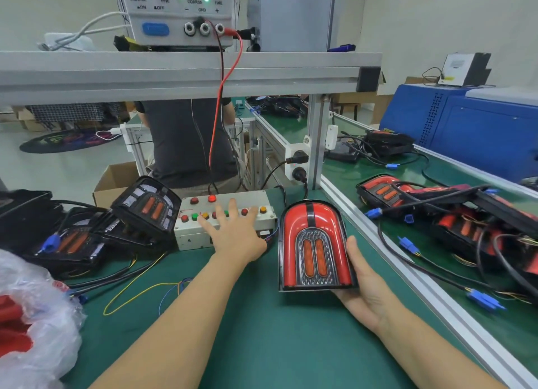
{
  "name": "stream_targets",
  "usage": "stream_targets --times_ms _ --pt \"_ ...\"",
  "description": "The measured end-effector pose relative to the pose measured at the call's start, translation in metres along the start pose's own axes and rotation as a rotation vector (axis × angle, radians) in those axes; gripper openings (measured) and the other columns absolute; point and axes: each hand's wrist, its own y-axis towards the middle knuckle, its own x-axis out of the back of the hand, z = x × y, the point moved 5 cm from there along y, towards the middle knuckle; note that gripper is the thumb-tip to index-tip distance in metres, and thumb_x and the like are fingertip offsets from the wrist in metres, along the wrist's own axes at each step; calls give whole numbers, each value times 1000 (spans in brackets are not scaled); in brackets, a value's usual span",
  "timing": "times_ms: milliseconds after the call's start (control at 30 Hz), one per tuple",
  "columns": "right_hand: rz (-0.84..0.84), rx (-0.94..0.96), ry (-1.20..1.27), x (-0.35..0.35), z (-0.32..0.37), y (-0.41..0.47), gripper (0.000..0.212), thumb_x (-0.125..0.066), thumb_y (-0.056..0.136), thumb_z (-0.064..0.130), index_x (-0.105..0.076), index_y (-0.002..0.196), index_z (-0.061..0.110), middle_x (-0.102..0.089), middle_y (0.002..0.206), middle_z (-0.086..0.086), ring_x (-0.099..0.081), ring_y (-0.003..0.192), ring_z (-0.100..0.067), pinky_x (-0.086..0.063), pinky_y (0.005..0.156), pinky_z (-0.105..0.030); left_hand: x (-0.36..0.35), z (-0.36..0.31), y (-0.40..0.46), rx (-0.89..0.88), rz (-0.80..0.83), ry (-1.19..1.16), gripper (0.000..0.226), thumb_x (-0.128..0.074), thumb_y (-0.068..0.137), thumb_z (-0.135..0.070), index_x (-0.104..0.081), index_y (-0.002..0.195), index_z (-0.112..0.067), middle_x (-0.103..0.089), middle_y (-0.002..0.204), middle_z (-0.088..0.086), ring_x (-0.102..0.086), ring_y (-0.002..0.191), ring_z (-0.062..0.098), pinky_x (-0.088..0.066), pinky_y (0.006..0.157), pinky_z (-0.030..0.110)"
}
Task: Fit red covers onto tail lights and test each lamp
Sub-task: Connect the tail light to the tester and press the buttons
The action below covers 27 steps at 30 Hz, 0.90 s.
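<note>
Tail light [314, 247], red cover fitted, stood just right of the button box [224, 219], long axis pointing away from the person. Right hand [364, 283] cupped its right edge and base; left hand [235, 231], fingers spread, lay over the buttons, nearer them.

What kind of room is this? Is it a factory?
Probably a small factory workbench for car lamps: a tail light held in the right hand, a box of test buttons, and a power supply on the shelf.
</note>
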Motion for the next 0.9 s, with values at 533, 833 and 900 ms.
stream_targets --times_ms 533,833,900 --pt "-64 -28 48 2 2 -2 52 -61 81 49 -70 113 9 -72 110 -16 -73 94 -26 -59 70 -37 1 0 7 -47 -45 38 67 -51 84 -28 -28 144 -45 -5 160 8 7 146 36 11 106 68" --pt "-93 -27 -83 6 11 -11 56 -60 79 49 -69 115 7 -71 113 -18 -67 104 -32 -49 97 -46 4 -1 6 -51 -23 50 67 -51 85 -27 -27 145 -43 -5 160 7 8 145 36 12 106 68" --pt "-109 -25 -102 9 13 -12 51 -62 79 47 -72 110 7 -71 112 -19 -66 104 -33 -47 99 -50 3 -1 5 -56 -15 60 67 -49 85 -27 -25 146 -42 -5 160 8 8 145 37 12 105 68"
